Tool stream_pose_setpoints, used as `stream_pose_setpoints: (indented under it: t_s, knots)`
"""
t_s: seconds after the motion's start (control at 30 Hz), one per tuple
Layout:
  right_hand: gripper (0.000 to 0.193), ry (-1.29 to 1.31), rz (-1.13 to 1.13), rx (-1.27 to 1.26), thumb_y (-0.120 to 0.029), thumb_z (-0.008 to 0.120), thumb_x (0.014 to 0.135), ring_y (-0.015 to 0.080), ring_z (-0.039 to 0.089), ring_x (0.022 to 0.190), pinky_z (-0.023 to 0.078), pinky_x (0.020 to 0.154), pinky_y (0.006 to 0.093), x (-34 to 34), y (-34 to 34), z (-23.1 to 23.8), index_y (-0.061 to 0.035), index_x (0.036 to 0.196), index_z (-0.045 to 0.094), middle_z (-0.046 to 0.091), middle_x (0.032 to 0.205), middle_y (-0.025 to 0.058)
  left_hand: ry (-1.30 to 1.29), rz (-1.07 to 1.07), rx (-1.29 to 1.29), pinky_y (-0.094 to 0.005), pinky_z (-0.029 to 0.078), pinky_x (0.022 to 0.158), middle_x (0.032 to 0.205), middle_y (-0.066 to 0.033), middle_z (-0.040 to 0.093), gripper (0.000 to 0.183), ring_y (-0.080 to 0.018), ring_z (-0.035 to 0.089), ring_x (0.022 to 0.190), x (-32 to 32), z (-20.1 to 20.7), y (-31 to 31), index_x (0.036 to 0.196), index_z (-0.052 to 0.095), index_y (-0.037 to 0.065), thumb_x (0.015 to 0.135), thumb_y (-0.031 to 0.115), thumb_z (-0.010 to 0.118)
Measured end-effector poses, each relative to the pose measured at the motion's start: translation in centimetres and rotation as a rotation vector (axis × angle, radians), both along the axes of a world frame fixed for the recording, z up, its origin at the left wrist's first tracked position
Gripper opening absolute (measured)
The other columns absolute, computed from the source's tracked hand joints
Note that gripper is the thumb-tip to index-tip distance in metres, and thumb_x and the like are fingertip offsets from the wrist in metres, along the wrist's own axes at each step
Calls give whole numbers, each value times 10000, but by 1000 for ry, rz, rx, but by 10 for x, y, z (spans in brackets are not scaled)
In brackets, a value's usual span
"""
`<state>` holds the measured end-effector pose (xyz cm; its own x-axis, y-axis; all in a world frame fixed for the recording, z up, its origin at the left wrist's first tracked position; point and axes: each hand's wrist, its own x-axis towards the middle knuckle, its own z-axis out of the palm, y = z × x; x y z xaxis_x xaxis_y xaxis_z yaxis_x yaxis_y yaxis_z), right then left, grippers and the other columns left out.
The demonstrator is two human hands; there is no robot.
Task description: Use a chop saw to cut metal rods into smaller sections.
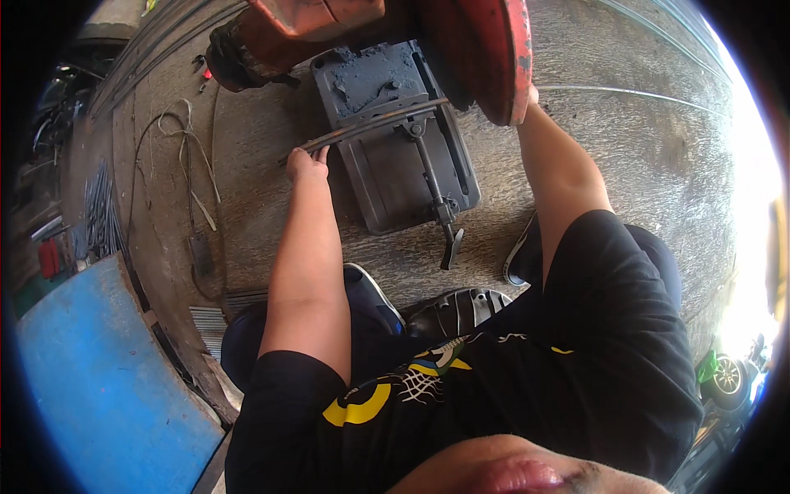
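Note:
A red cut-off saw (321,33) with a round blade guard (517,62) stands over its dark metal base (395,185). Across the base, in the vise with its threaded screw (429,169), lie thin metal rods (370,123). My left hand (309,163) is closed around the left end of these rods, fingers on top. On the other side my right hand (533,96) is at the edge of the guard, which hides its fingers. Whether it holds anything does not show. Dark grit covers the back of the base.
A long thin rod (634,92) stretches right from beside the guard. On the left are a cord (188,140), a bundle of rods (100,210) and a blue panel (107,379). A black ribbed part (461,311) sits between my feet. A wheel (728,377) shows far right.

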<state>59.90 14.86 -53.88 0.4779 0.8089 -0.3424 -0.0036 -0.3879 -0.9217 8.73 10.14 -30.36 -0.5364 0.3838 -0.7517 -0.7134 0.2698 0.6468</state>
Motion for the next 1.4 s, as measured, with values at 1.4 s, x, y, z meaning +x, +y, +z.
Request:
stream_pose_setpoints:
  t_s: [1.4]
  knots:
    - [661, -988, 264, 739, -101, 533, 844, 464, 478, 1115, 441, 911, 480, -220, -177, 469, -6, 1426, 235, 408, 1268, 301, 1265, -1210, -595, -385, 498, 894, 1165, -149, 622, 573, -290, 608, 1069, -20, -33, 19, 1142, 628, 62, 759, 476, 724]
